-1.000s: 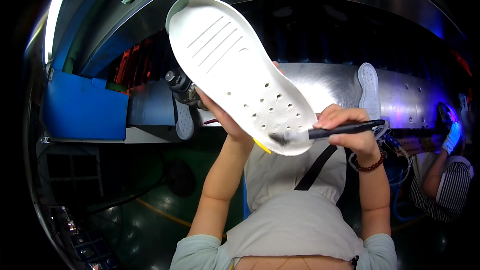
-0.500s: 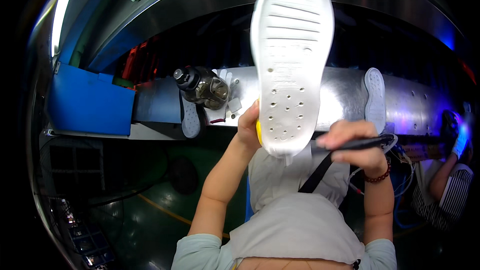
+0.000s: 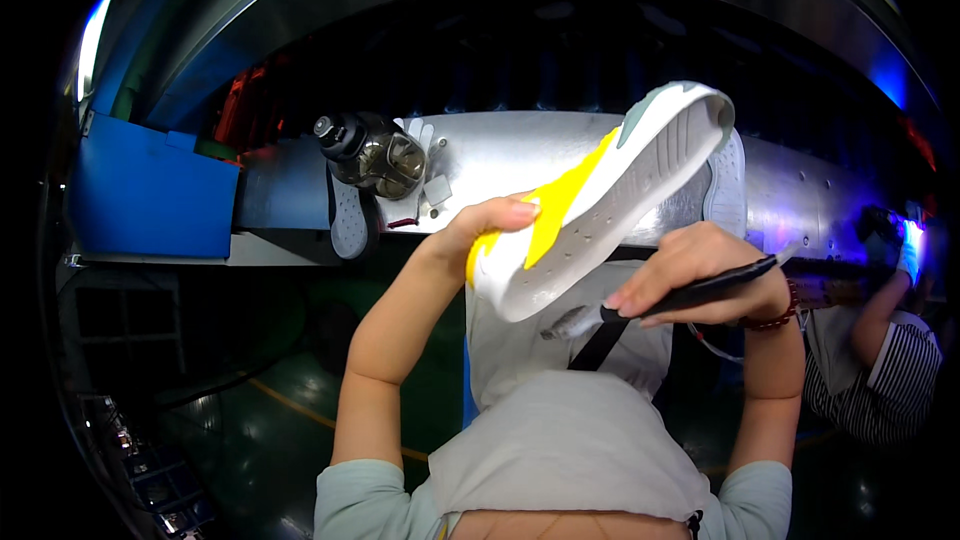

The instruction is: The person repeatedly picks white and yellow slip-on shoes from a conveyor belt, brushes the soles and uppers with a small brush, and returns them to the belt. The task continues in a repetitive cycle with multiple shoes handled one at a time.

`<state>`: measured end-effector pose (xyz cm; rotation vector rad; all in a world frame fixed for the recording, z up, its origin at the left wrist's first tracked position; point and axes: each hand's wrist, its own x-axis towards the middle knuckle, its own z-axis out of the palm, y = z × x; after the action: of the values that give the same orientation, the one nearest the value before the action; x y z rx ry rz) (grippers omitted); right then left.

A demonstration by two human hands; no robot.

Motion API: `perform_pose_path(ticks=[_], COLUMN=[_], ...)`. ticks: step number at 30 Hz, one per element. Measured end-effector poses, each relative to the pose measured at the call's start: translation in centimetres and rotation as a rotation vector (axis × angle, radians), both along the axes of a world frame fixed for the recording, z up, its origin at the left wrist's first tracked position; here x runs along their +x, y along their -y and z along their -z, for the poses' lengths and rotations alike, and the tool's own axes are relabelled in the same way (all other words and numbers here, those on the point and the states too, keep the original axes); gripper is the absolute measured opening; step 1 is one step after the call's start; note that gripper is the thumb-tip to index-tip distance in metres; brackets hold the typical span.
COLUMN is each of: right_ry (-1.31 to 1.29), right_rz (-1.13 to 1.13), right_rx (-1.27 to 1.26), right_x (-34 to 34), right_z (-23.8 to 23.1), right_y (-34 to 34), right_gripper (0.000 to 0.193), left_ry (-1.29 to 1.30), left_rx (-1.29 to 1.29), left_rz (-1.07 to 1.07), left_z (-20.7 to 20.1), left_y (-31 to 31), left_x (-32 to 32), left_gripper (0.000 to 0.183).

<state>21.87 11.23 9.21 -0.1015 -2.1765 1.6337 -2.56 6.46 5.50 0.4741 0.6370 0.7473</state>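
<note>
On the left, a blue sheet-metal box [image 3: 150,195] bounds the long brushed-steel bench [image 3: 490,155]. Beside it, a pale perforated sole with a dark rim [image 3: 349,225] lies with its rounded end at the bench's near edge. A see-through, dark-tinted bottle with a black cap [image 3: 392,162] stands just to the right, then a small pale square block [image 3: 438,190].

The person's left hand [image 3: 480,227] is closed on the lower end of a large white sole with yellow and grey-green sidewalls [image 3: 590,250]; the thumb presses the yellow side, the other fingers are mostly hidden. The sole is tilted, raised over the near edge, its far end toward the upper right. Steel surface shows between block and sole.

A narrow gap separates the sole's lower end from the bristles of a black-handled brush [image 3: 690,292], pinched in the right hand's [image 3: 705,270] closed fingers. Behind, a pale perforated sole [image 3: 727,190] lies on the bench, partly covered; a co-worker's lit hand [image 3: 908,245] is well apart, far right.
</note>
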Motion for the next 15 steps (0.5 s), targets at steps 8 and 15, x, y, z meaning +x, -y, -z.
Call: perform_pose_path(ticks=[8,15], right_ry=[0.149,0.085], right_rz=[-0.019,0.166], right_rx=[0.335,0.328], right_x=[0.8,1.7], right_z=[0.1,0.7], right_y=[0.4,0.7], right_gripper=[0.016,0.015], left_ry=[-0.297,-0.181], left_rx=[0.088,-0.108], left_rz=[0.135,-0.033], left_z=[-1.9,-1.2], left_y=[-0.4,0.6], left_x=[0.0,-1.4], left_gripper=[0.055,0.048])
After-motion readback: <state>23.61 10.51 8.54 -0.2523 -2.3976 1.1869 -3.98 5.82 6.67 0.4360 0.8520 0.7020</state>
